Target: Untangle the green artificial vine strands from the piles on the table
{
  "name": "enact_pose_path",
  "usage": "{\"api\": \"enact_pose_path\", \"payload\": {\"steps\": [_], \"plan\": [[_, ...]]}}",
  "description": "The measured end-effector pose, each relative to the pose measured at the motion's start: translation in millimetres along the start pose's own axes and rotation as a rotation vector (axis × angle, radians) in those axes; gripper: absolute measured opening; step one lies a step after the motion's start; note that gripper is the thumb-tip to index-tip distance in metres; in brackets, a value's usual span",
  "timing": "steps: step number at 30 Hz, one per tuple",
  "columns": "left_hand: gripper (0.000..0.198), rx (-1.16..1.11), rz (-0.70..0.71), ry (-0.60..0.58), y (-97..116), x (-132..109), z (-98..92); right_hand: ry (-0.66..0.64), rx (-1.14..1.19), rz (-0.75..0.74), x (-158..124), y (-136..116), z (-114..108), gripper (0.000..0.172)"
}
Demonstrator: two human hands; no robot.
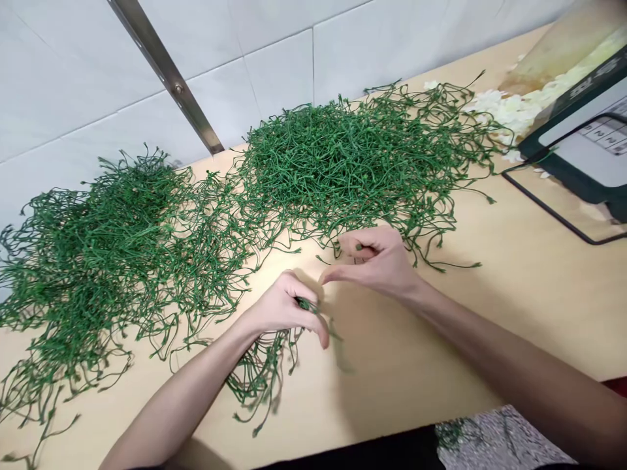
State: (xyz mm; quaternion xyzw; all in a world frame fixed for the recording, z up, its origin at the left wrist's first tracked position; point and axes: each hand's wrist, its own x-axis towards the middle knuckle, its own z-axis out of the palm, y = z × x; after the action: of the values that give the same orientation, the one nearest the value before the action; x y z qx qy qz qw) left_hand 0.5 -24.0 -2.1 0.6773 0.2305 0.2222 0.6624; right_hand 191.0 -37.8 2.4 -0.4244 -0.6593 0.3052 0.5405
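Note:
My left hand [289, 307] is curled round a small bunch of thin green plastic stems [267, 372]. Their ends trail out below the palm and wrist, and some green shows between thumb and fingers. A blurred green stem [337, 339] is just beyond the left thumb. Close by, up and to the right, my right hand [375, 258] has its fingers curled in and its thumb stretched toward the left hand. A bit of green shows inside those curled fingers; how much they hold is hidden. Behind the right hand lies a large heap of stems [337, 156].
A second stem heap [98, 248] spreads over the left of the wooden table [416, 365]. White petals [519, 108] and a dark-framed board with a wire stand [582, 130] are at right. A metal strip [166, 72] runs down the tiled wall. More stems [455, 434] lie below the table edge.

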Motion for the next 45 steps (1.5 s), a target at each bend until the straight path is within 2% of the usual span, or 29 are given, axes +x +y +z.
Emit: {"api": "enact_pose_path", "payload": {"steps": [2, 4, 6, 9, 12, 15, 16, 18, 20, 23, 26, 29, 32, 39, 42, 45], "plan": [[0.05, -0.065, -0.079, 0.043, 0, 0, -1.4, 0.043, -0.052, -0.027, 4, 1, -2, 0.055], [0.049, -0.175, -0.131, 0.079, 0, -1, -4.5, 0.087, -0.152, -0.067, 5, 3, -2, 0.034], [0.047, -0.277, -0.139, 0.117, 1, -1, -6.2, 0.148, -0.279, -0.099, 6, 6, -3, 0.025], [0.035, -0.345, -0.112, 0.168, 3, 1, -4.2, 0.267, -0.441, -0.12, 8, 15, -5, 0.021], [0.031, -0.327, -0.062, 0.204, 4, 4, -1.6, 0.355, -0.523, -0.119, 10, 20, -8, 0.034], [0.029, -0.227, 0.06, 0.354, 3, 5, -2.4, 0.407, -0.45, -0.147, 10, 16, -9, 0.025], [0.028, -0.179, 0.113, 0.417, 2, 6, -3.3, 0.394, -0.38, -0.155, 9, 13, -9, 0.018], [0.028, -0.094, 0.175, 0.513, 1, 6, -5.1, 0.289, -0.204, -0.133, 7, 8, -7, 0.008], [0.03, -0.049, 0.15, 0.586, -1, 5, -6.1, 0.113, -0.058, -0.087, 5, 5, -4, 0.01], [0.036, -0.04, 0.061, 0.675, -3, 4, -5.0, -0.128, 0.021, -0.079, 3, 2, 0, 0.011], [0.039, -0.037, 0.041, 0.714, -4, 4, -2.0, -0.277, 0.048, -0.087, 2, 0, 2, 0.009], [0.039, -0.031, 0.029, 0.72, -5, 4, 0.2, -0.368, 0.07, -0.049, 1, -3, 2, 0.011], [0.038, -0.048, 0.031, 0.703, -6, 4, 0.0, -0.387, 0.054, -0.011, 1, -4, 1, 0.01], [0.036, -0.168, 0.14, 0.585, 0, 9, 1.5, -0.334, 0.004, 0.022, 2, -3, -1, 0.01], [0.033, -0.194, 0.11, 0.565, 3, 10, 3.2, -0.305, -0.035, -0.024, 2, -3, -1, 0.009], [0.029, -0.205, 0.057, 0.571, 2, 8, 2.7, -0.215, -0.116, -0.118, 3, 0, -1, 0.007]]}}
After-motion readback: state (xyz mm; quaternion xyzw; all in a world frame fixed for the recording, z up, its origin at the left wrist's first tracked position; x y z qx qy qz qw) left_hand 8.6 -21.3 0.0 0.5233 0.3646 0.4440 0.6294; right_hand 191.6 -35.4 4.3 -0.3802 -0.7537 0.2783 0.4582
